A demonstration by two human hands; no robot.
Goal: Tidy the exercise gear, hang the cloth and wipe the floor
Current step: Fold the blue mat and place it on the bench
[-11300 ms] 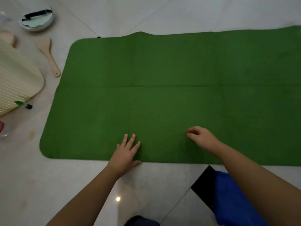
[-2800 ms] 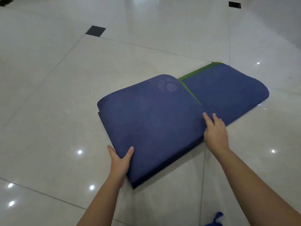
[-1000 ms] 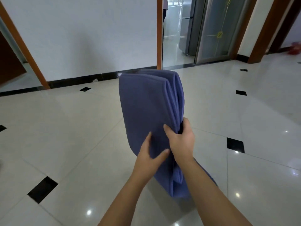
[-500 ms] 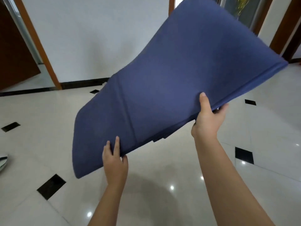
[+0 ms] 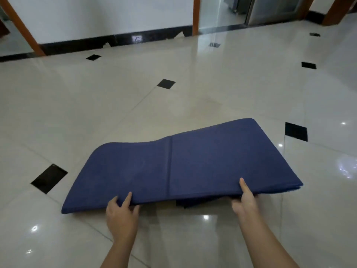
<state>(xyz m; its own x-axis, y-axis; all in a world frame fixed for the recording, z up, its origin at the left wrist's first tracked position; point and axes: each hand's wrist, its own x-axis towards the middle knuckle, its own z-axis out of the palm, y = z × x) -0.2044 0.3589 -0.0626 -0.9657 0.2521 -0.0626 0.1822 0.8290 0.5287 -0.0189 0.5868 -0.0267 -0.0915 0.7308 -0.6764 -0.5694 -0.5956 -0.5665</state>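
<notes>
The folded exercise mat (image 5: 183,167), blue side out, lies nearly flat just above the tiled floor, with a crease running down its middle. My left hand (image 5: 121,213) grips its near edge on the left, fingers over the top. My right hand (image 5: 245,202) grips the near edge on the right, thumb on top. A darker inner layer sags below the edge between my hands. I cannot tell whether the mat touches the floor.
Glossy cream floor tiles (image 5: 96,113) with small black inlays spread all around. A white wall with a black skirting (image 5: 77,45) stands at the back. An orange door frame (image 5: 196,14) and an open doorway lie behind it on the right.
The mat has come down from chest height, where it was tilted up, to a low flat position near the floor. Both hands still hold its near edge.
</notes>
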